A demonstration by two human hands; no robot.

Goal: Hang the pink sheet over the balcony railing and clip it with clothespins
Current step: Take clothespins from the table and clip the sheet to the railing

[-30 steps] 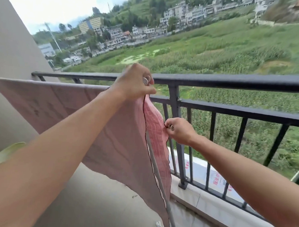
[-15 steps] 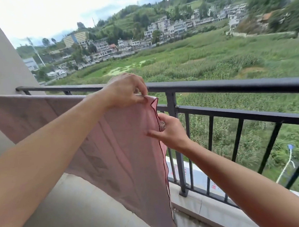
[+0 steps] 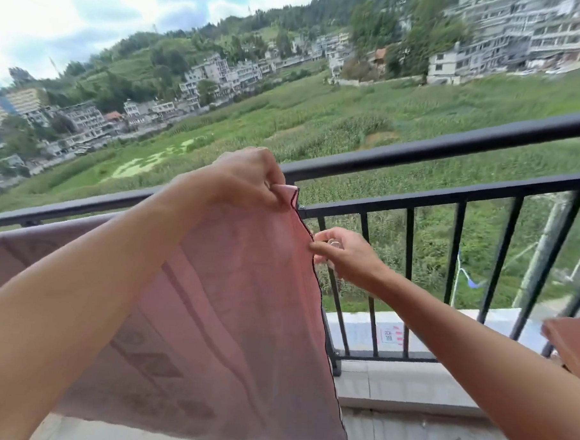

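The pink sheet [image 3: 232, 300] already drapes the balcony railing [image 3: 451, 146]. The left hand [image 3: 247, 178] pinches its top corner and the right hand [image 3: 343, 252] its right edge. No clothespin appears clipped yet.

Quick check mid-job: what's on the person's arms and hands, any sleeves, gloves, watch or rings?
The left forearm and right forearm are bare as far as the frame shows: no sleeves, no watch or band at either wrist. The left hand and right hand are ungloved. Something small and shiny sits at the right hand's fingers; ring or not, I cannot tell.
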